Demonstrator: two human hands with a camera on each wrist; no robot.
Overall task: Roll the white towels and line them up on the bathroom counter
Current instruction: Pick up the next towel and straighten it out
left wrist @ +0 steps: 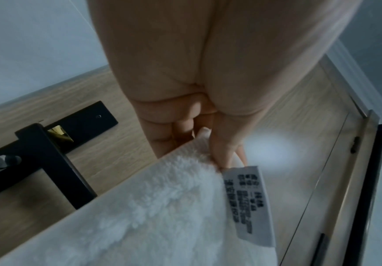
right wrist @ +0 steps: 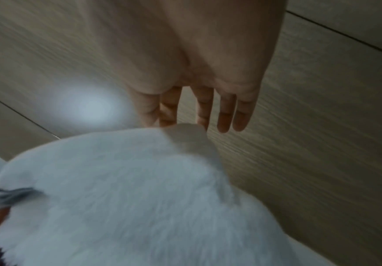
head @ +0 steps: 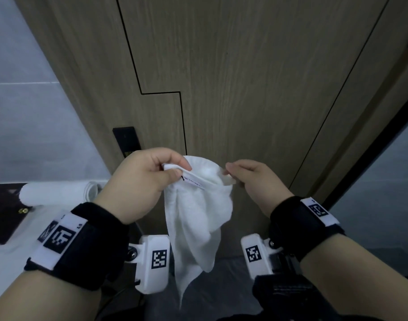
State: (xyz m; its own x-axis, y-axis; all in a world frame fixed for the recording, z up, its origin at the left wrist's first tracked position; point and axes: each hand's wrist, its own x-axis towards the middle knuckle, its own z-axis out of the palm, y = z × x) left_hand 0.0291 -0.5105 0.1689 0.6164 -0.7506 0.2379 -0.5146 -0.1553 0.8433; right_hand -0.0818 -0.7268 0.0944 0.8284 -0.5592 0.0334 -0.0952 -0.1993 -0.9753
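Holding 1 white towel (head: 198,212) w/ 2 hands; 1 rolled towel (head: 59,193) on counter (head: 3,262).

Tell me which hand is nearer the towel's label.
Left. The left hand pinches the white towel right beside the label; the right hand holds the opposite corner.

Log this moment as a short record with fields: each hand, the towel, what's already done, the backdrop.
left hand: left hand pinches the top edge of the white towel, near its care label
right hand: right hand pinches the opposite corner
towel state: unrolled, hanging limp in the air
already done: one rolled towel lies on the counter
backdrop: wooden door with black handle
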